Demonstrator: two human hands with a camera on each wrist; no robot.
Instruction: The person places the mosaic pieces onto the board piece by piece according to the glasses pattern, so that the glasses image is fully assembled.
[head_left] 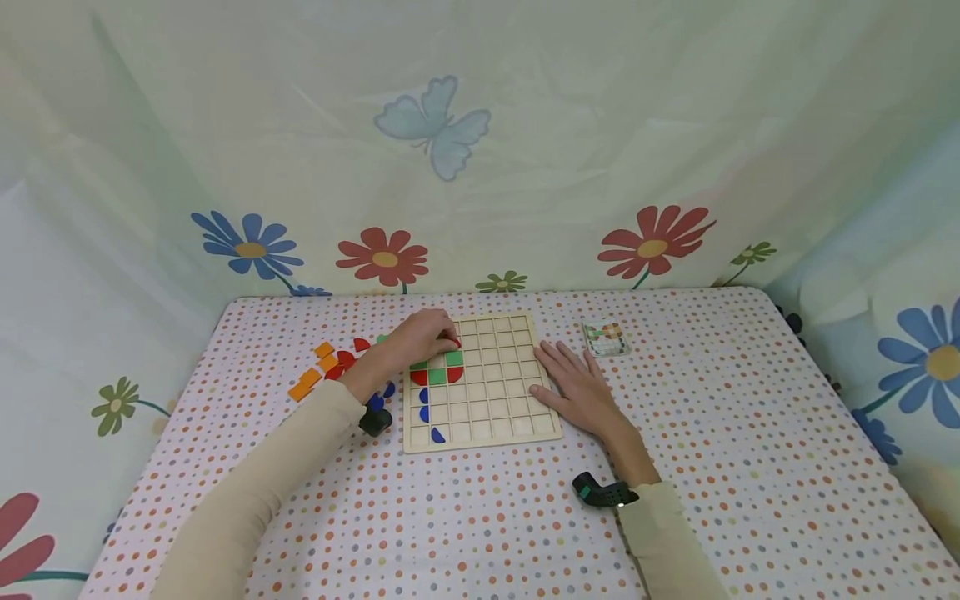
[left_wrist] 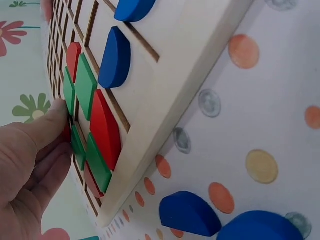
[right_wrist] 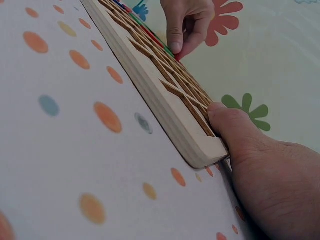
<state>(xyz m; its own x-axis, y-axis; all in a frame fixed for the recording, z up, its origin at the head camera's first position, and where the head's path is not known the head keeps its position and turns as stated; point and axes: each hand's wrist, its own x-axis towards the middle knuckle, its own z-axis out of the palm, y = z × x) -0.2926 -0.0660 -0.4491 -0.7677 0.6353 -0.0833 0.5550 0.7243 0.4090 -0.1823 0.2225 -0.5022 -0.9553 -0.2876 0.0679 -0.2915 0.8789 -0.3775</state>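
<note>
At the far left of the tabletop [head_left: 322, 517], which has a dotted covering, orange tiles [head_left: 303, 384] lie in a loose slanting group. Just right of them are loose red pieces [head_left: 362, 343], near the left forearm. Loose blue pieces [head_left: 376, 402] lie between that forearm and the wooden board, near the black wristband [head_left: 376, 421] on the left wrist.

The left hand [head_left: 423, 332] reaches over the upper left part of the wooden board [head_left: 495, 427], its thumb and fingers pinching a red piece [head_left: 455, 343] at the surface; whether the piece is fully seated in its cell, I cannot tell. The board lies flat, its face divided into square cells by raised strips. Along its left side, below the hand, sit green tiles [head_left: 437, 377] and red corner pieces [head_left: 454, 375], grouped together. Lower down are three blue half-round pieces [head_left: 424, 413], two stacked in the leftmost column and one tilted in the bottom row, slightly further right.

At the board's right edge rests the right hand [head_left: 579, 390], fingers extended and spread, thumb touching the rim. Just beyond its fingers, to the right, lies a small card [head_left: 606, 339] printed with a coloured grid pattern.
</note>
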